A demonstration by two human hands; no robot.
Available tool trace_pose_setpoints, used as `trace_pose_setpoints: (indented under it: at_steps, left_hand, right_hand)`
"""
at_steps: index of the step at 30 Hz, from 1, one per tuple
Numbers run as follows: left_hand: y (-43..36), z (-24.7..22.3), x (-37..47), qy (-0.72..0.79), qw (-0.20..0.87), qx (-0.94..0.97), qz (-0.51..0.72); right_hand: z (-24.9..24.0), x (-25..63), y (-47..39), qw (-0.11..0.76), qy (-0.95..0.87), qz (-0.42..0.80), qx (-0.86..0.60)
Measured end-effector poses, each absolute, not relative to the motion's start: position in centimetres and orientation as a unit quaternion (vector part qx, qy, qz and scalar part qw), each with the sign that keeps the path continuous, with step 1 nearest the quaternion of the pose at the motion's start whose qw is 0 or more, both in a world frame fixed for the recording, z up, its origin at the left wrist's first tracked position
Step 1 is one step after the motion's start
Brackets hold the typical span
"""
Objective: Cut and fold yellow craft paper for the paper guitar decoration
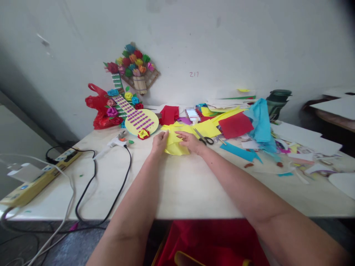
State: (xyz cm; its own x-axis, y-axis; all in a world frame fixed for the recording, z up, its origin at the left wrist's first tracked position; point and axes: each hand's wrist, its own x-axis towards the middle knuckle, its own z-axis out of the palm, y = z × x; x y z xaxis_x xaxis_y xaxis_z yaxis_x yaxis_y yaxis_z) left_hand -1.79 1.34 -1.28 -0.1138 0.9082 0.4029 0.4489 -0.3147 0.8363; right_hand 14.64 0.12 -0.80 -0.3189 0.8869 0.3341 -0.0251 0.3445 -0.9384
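Spanning the gap between the two hands, the yellow crepe paper sits over the middle of the white table, though whether its lower edge touches the surface is hard to tell. It should handle as very light and limp, with little slip but easy to crease, stretch or tear, so a gentle pinch near opposite side edges seems best. The left hand grips the sheet's left edge between thumb and fingers; the right hand has its fingers bent and slightly spread over the right side, and I cannot tell whether they pinch it. More yellow sheets lie just behind, with scissors resting close beside the right wrist, where blades or handles could snag the paper. Farther right are a red crepe sheet, a crumpled light-blue crepe sheet and scattered scraps. To the left lie a white glue gun, its black cord looping across the table, and a flower-trimmed paper guitar.
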Motion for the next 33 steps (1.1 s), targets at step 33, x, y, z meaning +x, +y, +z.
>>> trace_pose_setpoints:
  at_steps: [33]
  left_hand:
    - [0.1, -1.1, -2.1, 0.43, 0.531, 0.569, 0.457]
  right_hand:
    - [-1.0, 15.4, 0.9, 0.539, -0.599, 0.185, -0.563]
